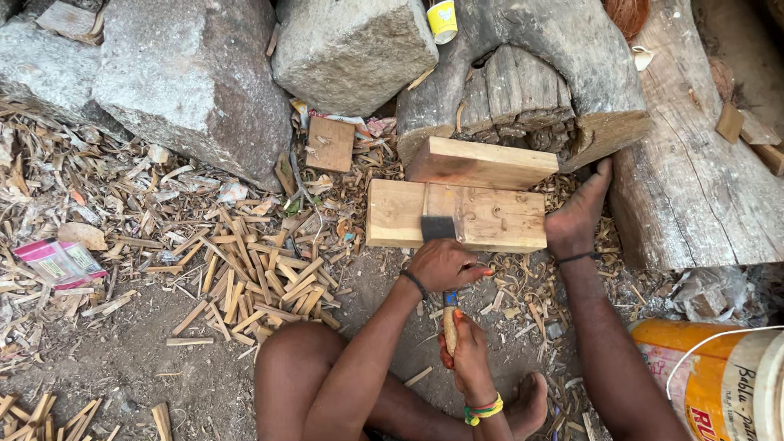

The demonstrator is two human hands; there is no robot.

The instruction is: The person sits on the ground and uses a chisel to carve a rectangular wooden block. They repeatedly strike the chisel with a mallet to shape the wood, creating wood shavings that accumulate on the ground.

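A pale wooden block point(490, 219) lies on the ground with a second plank point(482, 162) leaning behind it. A knife's dark blade point(438, 227) rests against the block's front face. My left hand point(445, 265), with a black wristband, is closed over the knife just below the blade. Behind it, my right hand point(469, 351), wearing coloured bangles, grips the knife's wooden handle point(449, 328). My right foot point(578, 214) presses against the block's right end. What lies under my left hand's fingers is hidden.
Split wood sticks point(253, 282) are heaped left of the block amid shavings. Large stones point(192, 82) and a hollow log point(531, 73) stand behind. An orange bucket point(710, 380) sits at lower right, a pink packet point(59, 261) at far left.
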